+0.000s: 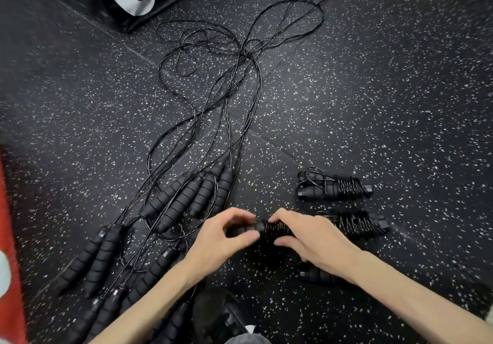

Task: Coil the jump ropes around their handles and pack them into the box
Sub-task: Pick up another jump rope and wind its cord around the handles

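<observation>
Left: uncoiled ropes (184, 202) lie on the floor (373, 90) | centre: my left hand (226, 239) and right hand (306, 237) both grip one wound handle bundle (269, 230) | right: two coiled bundles (333, 187) rest nearby.

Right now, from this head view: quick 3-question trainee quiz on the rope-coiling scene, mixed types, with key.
1. True or false: both hands grip the same jump rope bundle.
2. Where do the finished coiled bundles lie relative to the right hand? A) on the person's left B) on the person's right C) inside a box
3. Fill in: the uncoiled ropes trail away across the speckled ____.

Key: 1 true; 2 B; 3 floor. The left hand holds the bundle's bare handle end.
</observation>
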